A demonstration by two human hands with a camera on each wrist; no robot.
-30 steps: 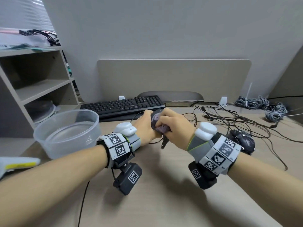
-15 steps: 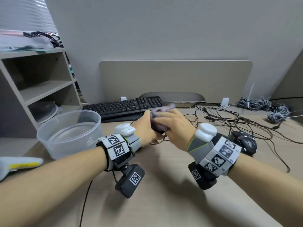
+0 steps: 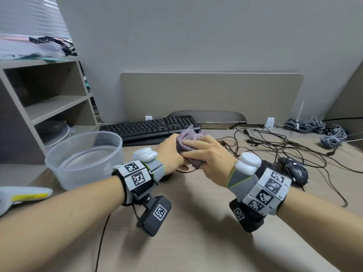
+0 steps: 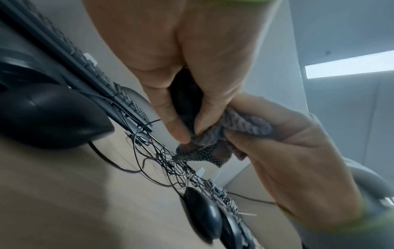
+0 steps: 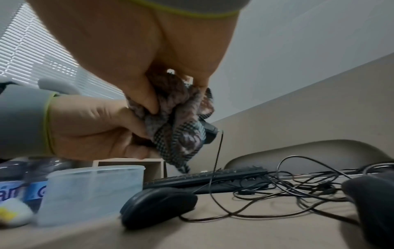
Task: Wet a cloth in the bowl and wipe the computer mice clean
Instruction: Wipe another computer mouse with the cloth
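Observation:
My left hand grips a black mouse held up above the middle of the desk. My right hand grips a bunched purple-grey cloth and presses it over the top of that mouse. In the head view the cloth and fingers hide almost the whole mouse. In the right wrist view its front tip pokes out past the cloth, with the cable hanging down. The clear plastic bowl with water stands at the left.
A second black mouse lies right of my right wrist, another mouse lies under my hands beside the bowl. A black keyboard sits behind, tangled cables spread to the right, and a shelf unit stands at the left.
The cloth has slid from the near underside of the held mouse up over its top, which showed bare before. Both hands stay together above the desk.

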